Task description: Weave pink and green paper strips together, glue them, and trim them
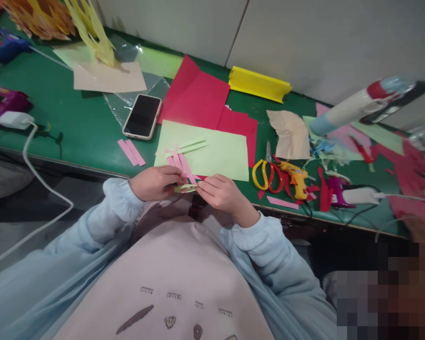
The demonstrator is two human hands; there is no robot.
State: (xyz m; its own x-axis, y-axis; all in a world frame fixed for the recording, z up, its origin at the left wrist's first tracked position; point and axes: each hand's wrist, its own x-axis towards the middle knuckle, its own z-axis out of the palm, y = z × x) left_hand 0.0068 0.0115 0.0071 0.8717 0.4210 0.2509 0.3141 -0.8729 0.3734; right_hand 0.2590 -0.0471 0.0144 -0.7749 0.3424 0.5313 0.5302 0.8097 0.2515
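The left hand and right hand have fingers nearly closed, pinching crossed paper strips at the table's near edge. Holding both sides probably stops the thin strips slipping.

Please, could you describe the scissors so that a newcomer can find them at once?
On the green table, find the pale green sheet beyond the right hand. The scissors lie to its right, before the yellow glue gun. Unlike it, they have two finger loops, one yellow and one red.
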